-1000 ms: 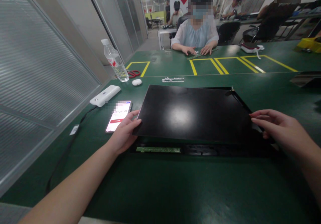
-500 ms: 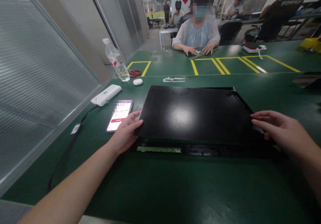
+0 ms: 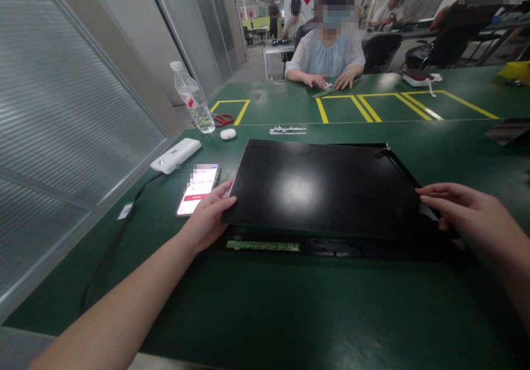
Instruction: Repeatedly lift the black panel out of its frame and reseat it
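A black glossy screen panel (image 3: 331, 190) lies slightly turned over a black frame (image 3: 372, 249), whose near strip, far edge and right side stick out from under it. My left hand (image 3: 210, 215) grips the panel's left edge, thumb on top and fingers beneath. At the right edge my right hand (image 3: 466, 210) is closed, thumb and fingers pinched near the panel's corner; whether it holds the panel or the frame's edge is hard to see. A narrow green circuit board (image 3: 263, 246) shows in the frame's near left part.
Left of the panel lie a lit phone (image 3: 199, 190), a white power bank (image 3: 176, 156) with a black cable, a white earbud case (image 3: 227, 134), a water bottle (image 3: 193, 98) and red-handled scissors (image 3: 223, 120). White scraps (image 3: 287, 130) lie beyond. A person (image 3: 327, 55) sits opposite, hands on the table.
Almost nothing differs. The whole view has shifted very slightly, and both hands keep their places at the panel's sides.
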A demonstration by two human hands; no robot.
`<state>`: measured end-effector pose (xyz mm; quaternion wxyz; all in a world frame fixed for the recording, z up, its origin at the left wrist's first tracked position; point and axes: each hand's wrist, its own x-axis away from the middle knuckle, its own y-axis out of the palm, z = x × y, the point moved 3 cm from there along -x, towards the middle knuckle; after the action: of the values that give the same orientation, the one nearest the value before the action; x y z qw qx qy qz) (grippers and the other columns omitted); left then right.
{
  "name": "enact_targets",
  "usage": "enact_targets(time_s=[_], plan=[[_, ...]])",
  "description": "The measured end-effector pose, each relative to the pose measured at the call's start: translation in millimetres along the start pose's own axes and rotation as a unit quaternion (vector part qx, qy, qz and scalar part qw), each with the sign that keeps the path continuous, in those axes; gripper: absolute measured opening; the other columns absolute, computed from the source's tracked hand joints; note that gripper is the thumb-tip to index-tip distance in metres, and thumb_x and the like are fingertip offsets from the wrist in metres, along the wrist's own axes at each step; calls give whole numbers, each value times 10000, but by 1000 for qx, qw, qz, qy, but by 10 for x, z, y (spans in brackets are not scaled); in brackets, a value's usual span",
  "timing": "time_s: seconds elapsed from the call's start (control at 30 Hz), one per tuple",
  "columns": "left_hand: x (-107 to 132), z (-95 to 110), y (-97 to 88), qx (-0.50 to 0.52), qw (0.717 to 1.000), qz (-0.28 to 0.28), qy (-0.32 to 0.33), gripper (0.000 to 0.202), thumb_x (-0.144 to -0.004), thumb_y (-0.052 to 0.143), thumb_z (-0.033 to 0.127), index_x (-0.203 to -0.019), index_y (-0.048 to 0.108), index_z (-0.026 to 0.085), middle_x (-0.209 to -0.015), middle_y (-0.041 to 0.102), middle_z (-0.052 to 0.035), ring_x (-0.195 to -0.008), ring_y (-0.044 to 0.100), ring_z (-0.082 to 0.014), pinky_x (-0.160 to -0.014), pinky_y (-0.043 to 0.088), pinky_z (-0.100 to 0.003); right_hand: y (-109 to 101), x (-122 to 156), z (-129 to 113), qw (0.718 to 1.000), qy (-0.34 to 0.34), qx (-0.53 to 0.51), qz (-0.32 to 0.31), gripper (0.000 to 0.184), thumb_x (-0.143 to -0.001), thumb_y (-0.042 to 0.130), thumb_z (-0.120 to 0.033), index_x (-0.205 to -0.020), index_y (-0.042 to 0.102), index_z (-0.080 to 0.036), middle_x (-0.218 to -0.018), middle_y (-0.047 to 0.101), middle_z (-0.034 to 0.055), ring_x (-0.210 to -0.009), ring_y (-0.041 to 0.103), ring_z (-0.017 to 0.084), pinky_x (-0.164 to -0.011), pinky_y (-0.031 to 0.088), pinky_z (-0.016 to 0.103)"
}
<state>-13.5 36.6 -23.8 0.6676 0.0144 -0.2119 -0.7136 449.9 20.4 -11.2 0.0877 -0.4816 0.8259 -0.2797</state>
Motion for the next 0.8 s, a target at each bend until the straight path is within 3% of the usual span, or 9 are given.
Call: enact_targets(time_s=[0.17, 0.3, 0.43, 0.6, 0.8], plan=[[-10, -10, -10, -2, 1000, -7, 12, 647, -767, 821, 160, -1383, 627, 197, -1134, 814, -82, -932, 793, -260, -723, 634, -307, -1, -26, 74, 999, -16, -35, -16, 546, -444, 804, -540, -881, 748, -217, -850, 735, 46, -455, 478, 110, -423, 403, 300], [5, -11, -1, -7, 1000, -7, 9, 667, -741, 859, 173, -1365, 624, 200, -1135, 815, -85, -959, 790, -269, -706, 624, -290, 2, 28, 48, 994, -10, -85, -70, 551, -463, 850, -524, -909, 755, -215, -999, 776, 94, -488, 477, 101, -411, 404, 278], [28, 2, 29, -16, 1000, 3, 4, 640, -745, 846, 153, -1347, 632, 188, -1110, 819, -86, -962, 791, -267, -708, 619, -284, -117, 101, -95, 992, -25, -123, 12, 442, -422, 808, -460, -787, 726, -226, -1071, 785, 96, -460, 393, 69, -397, 369, 278], [37, 13, 52, -13, 1000, 23, 1, 625, -731, 826, 115, -1323, 637, 181, -1071, 824, -79, -894, 797, -252, -703, 627, -288, -161, 106, -196, 997, -15, -22, 78, 412, -422, 719, -481, -754, 717, -236, -939, 773, 90, -502, 466, 124, -428, 381, 302], [46, 12, 55, -25, 999, 31, -4, 644, -732, 792, 104, -1349, 616, 158, -1063, 817, -109, -941, 793, -306, -770, 647, -369, -49, 69, -155, 999, 5, 26, 24, 473, -385, 701, -487, -780, 725, -228, -778, 716, 77, -587, 545, 184, -452, 422, 317]])
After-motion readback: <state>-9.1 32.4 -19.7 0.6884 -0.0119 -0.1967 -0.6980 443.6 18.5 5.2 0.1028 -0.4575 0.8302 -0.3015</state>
